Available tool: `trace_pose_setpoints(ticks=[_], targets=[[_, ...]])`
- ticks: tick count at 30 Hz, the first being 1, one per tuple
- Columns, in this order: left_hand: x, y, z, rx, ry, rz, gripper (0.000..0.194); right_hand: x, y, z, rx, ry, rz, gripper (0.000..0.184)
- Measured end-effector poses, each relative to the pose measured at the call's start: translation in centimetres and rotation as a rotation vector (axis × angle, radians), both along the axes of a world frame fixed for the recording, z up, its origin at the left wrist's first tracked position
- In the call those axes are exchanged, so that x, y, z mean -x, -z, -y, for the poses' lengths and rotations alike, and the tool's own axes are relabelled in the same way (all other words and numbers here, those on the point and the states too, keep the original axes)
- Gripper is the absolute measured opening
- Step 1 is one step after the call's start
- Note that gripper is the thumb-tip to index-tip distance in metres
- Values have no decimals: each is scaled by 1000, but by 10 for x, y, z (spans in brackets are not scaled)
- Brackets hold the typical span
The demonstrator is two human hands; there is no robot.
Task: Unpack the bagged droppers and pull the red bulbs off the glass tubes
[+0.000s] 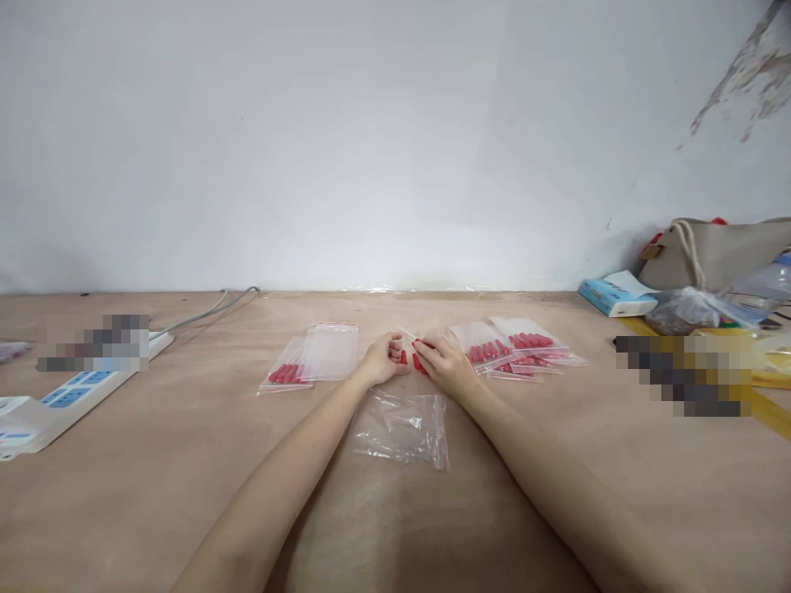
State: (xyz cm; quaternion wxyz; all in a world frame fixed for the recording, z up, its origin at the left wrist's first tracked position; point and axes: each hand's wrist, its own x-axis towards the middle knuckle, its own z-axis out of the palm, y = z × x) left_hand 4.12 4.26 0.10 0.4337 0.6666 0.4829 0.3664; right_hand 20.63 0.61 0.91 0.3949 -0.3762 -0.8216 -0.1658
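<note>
My left hand [384,359] is closed, its fingers curled around a small red tapered piece [404,357] that shows at the fingertips. Close beside it, my right hand [448,364] pinches another red piece [417,343] between thumb and fingers. More red [421,365] shows under the right fingers, partly hidden. A thin whitish strip [406,332] sticks up between the hands; I cannot tell what it is. Nearer to me, a clear zip bag [395,428] lies flat on the table between my forearms.
Zip bags of red pieces [522,339] overlap right of my hands. To the left, a frosted zip bag [332,352] lies partly over a bag with red pieces [286,373]. A white power strip [92,391] sits far left; a blue tissue pack [618,295] and a bag [723,255] stand right.
</note>
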Motion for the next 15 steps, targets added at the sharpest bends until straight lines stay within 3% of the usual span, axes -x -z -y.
trace_pose_setpoints(ticks=[4,6,9,12,15], targets=[[2,2,-2,2,3,3,60,0,5,6,119,50,183,20],[0,1,-3,-10,-12,-7,49,0,3,9,197,77,159,22],[-4,-1,-4,-29,-21,-34,39,-2,3,11,297,115,55,40],[-8,-3,-5,-43,-12,-72,45,-7,5,13,354,154,-36,46],[-11,-5,-4,-48,12,-107,55,-13,7,15,385,147,-86,40]])
